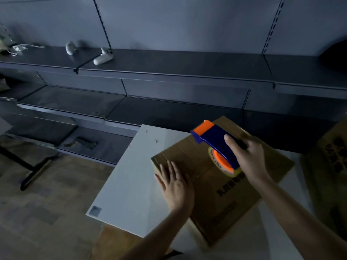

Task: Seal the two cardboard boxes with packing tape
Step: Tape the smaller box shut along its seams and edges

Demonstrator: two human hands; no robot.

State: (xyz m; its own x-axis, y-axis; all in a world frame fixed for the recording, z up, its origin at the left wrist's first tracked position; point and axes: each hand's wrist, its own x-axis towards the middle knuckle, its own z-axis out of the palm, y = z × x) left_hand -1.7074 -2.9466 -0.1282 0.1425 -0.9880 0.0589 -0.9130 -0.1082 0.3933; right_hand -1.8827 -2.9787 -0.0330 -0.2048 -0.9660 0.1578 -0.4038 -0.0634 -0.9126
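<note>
A closed cardboard box (pixel 216 199) with black print lies on a white table (pixel 131 181). My left hand (pixel 176 186) presses flat on the box's left top edge, fingers straight. My right hand (pixel 246 156) grips the handle of a blue and orange tape dispenser (pixel 216 141), which holds a roll of tape (pixel 222 164) just above the middle of the box top. A second cardboard box (pixel 330 158) with black print stands at the right edge, partly cut off and blurred.
Dark metal shelves (pixel 169 76) run along the wall behind the table. Two white controllers (pixel 103 56) and some cables (pixel 18 47) lie on the upper shelf. A black table frame (pixel 33 166) stands on the wooden floor to the left.
</note>
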